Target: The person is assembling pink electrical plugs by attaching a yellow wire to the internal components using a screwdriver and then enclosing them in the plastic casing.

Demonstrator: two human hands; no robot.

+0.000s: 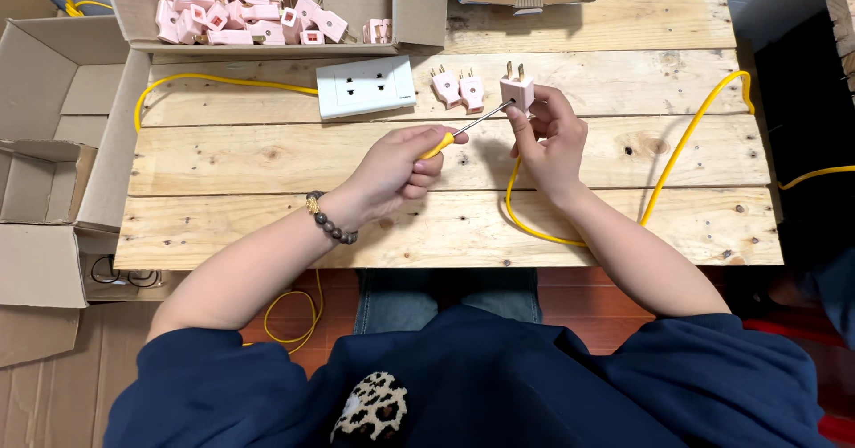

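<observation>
Plug (517, 92), pink with prongs up, sits pinched in the right hand (548, 141) above the bench (267, 158). At nine o'clock of that hand, the left hand (396, 167) is clenched around a yellow-handled screwdriver (463, 131), its tip touching the plug's side. Yellow cable (672, 158) loops from below the right hand toward three o'clock. Two more plugs (458, 88) and a white socket (366, 86) lie at nine o'clock of the held plug.

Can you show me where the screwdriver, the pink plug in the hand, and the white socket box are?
screwdriver (463, 131): head view, on its metal shaft.
pink plug (517, 91): head view, on its front face.
white socket box (366, 86): head view, on the middle of its top face.
</observation>
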